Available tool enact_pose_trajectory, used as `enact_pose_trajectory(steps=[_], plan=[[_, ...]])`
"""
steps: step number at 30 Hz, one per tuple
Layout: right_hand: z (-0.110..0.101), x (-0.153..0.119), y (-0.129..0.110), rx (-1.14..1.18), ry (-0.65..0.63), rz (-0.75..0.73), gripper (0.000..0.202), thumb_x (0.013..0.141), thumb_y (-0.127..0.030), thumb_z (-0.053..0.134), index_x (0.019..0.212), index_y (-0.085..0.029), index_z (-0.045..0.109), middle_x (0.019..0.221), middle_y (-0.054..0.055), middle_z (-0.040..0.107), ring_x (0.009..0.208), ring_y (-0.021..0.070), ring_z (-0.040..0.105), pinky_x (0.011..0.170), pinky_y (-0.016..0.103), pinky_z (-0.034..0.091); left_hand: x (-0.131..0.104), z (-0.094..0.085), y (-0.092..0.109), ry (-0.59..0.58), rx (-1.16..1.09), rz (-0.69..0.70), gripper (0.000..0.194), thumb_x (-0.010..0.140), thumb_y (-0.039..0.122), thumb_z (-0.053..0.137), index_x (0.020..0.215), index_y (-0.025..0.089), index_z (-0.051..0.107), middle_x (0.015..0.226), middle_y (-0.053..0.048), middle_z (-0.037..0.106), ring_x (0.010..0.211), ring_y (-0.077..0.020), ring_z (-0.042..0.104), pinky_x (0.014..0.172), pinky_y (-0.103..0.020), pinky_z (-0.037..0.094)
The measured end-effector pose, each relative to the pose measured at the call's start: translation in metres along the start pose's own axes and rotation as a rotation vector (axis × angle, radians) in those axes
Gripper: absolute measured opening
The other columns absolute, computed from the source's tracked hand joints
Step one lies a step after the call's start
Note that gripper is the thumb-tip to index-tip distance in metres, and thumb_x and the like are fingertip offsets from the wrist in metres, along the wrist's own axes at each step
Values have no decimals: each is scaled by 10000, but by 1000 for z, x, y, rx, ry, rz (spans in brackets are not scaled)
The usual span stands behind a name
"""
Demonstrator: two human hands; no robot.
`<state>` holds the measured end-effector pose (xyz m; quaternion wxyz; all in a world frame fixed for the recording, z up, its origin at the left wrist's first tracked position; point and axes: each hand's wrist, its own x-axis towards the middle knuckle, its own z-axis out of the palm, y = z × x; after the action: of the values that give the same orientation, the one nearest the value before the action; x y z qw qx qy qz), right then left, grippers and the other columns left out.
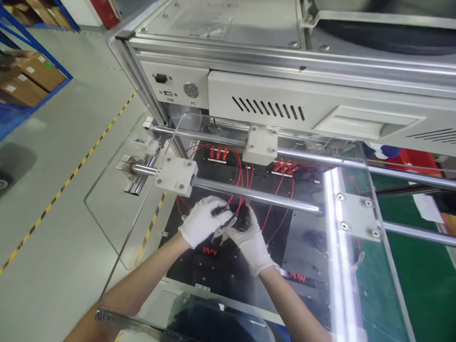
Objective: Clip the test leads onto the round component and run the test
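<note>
Both my hands wear white gloves and meet over a black panel (221,266) inside a machine, just below a chrome rail (256,195). My left hand (203,222) grips a small tool with a black handle and metal jaws (223,223). My right hand (251,240) closes on a small dark part (243,218) right beside the tool's tip. Red wires (239,175) run from red connectors (218,153) down toward my hands.
A white machine housing (320,104) with vents, a USB port and a PC button looms above. White clamp blocks (177,176) ride the chrome rails. A clear acrylic guard (117,209) stands at left. Shelves with cardboard boxes (32,76) stand beyond floor tape. A green surface (420,275) lies at right.
</note>
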<state>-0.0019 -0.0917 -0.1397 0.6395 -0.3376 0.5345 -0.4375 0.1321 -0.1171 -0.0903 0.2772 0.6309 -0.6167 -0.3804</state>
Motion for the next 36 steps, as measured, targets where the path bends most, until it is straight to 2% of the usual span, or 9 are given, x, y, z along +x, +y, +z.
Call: enact_pose_trajectory(steps=[5,8,11,14,19,23,28,32,36], plan=[[-10,-1,-11,22,173,55,752,545,-262,684,1227,-223,370,931,32,658,832,179,619,827,377,513,1,5,4,-16,-18,17,76,743,237,648,808,199,641,868,-23,654,829,-171,613,808,-314,468],[-19,-2,-11,3,268,130,625,527,-277,691,1102,-217,454,785,-12,634,709,151,598,767,365,509,1,7,5,-12,-17,15,75,740,229,650,807,198,642,871,-24,655,834,-170,614,800,-308,474],[-23,-12,-13,-22,320,96,473,528,-276,698,949,-231,488,845,-7,638,762,147,606,784,346,496,1,7,6,-4,-25,-1,83,738,232,653,815,199,645,870,-19,657,839,-169,615,813,-308,473],[-18,-26,-21,-66,252,70,411,588,-312,691,938,-238,489,878,1,649,798,151,616,800,343,496,-1,5,11,-10,-7,-16,79,745,242,644,816,208,656,877,-13,659,840,-171,617,841,-313,469],[-4,-27,-41,-176,81,67,597,650,-320,676,1185,-220,430,1014,49,649,936,200,610,889,385,476,-2,0,22,-89,-26,22,154,813,305,558,844,207,673,930,-36,656,885,-182,605,881,-321,455],[1,-14,-49,-351,-12,11,482,624,-277,689,1074,-192,537,967,62,667,894,229,617,861,400,484,-2,-3,25,-144,-99,21,241,817,384,537,890,197,670,973,-51,650,939,-198,591,907,-327,444],[2,-10,-56,-209,-97,97,462,621,-286,675,1060,-204,553,936,35,682,834,194,631,816,340,500,-4,-3,25,-199,-158,47,237,829,367,516,875,200,677,962,-35,657,957,-188,587,903,-295,438],[-5,-9,-59,-159,-73,202,510,577,-253,669,1072,-186,565,850,13,686,816,193,629,805,338,501,-4,2,25,-172,-166,-9,160,778,306,581,866,195,655,946,-25,658,924,-180,593,877,-292,443],[-17,-9,-47,-200,176,182,397,579,-231,626,972,-183,594,843,25,669,780,180,623,814,357,495,-2,2,20,-76,-72,-195,112,724,215,591,831,182,586,778,-6,641,748,-180,595,753,-326,462]])
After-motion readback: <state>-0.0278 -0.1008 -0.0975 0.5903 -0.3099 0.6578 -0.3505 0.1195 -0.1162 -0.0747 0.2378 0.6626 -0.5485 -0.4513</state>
